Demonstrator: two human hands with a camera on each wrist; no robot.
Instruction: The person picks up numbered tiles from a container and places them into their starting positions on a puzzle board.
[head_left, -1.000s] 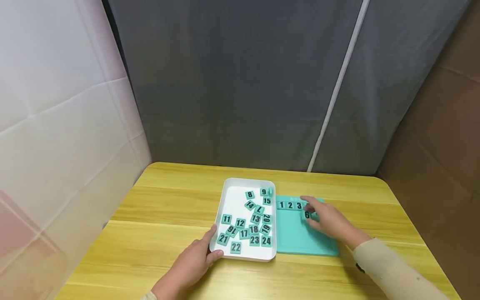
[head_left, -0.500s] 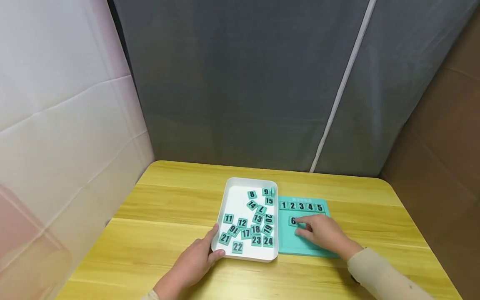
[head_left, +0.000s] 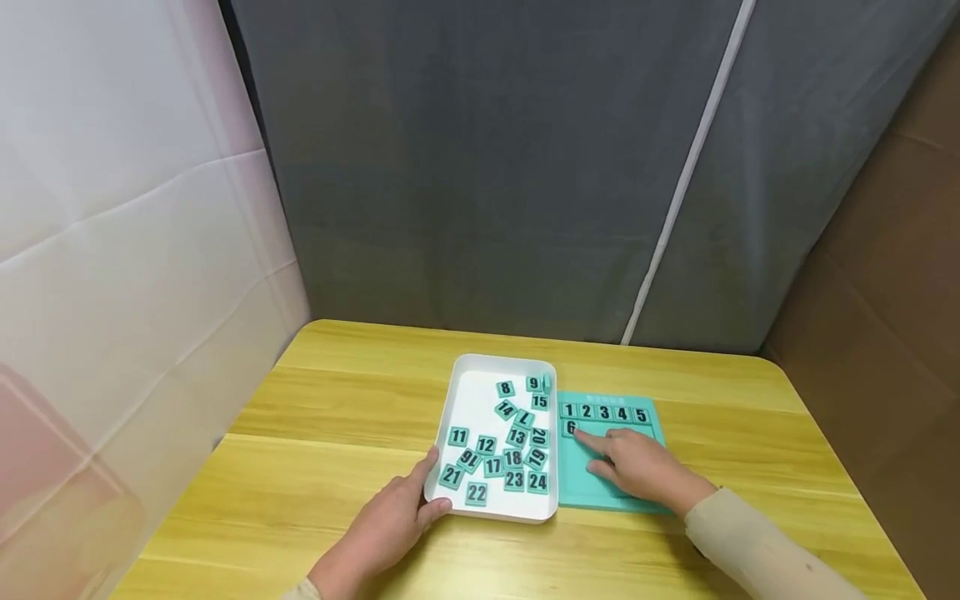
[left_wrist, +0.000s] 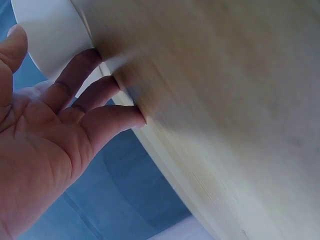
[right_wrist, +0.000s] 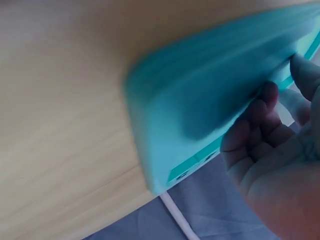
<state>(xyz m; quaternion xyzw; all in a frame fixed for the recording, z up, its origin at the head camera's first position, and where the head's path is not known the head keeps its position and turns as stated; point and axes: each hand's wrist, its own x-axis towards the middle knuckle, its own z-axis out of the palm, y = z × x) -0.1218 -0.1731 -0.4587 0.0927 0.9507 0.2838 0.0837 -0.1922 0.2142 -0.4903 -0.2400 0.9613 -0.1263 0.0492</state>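
Observation:
My left hand holds the near left corner of a white tray, thumb at the near rim and fingers along the left side. Loose teal number tiles lie scattered in that tray. Against its right side sits a teal number board; tiles 1 to 5 form its top row. Below tile 1 lies the number 6 tile, at the left end of the second row. The extended index finger of my right hand touches its lower right corner, while the thumb is apart from it. The right wrist view shows the remaining fingers bent above the board.
The wooden table bears both tray and board. Behind its far edge hangs a dark grey curtain, with a white wall at left and a brown panel at right. One tile leans upright against the tray's right wall.
My right hand has moved left, bringing the number 6 tile from below tiles 4 and 5 to below tile 1. Its grip has given way to an extended index finger. The left hand stays on the tray.

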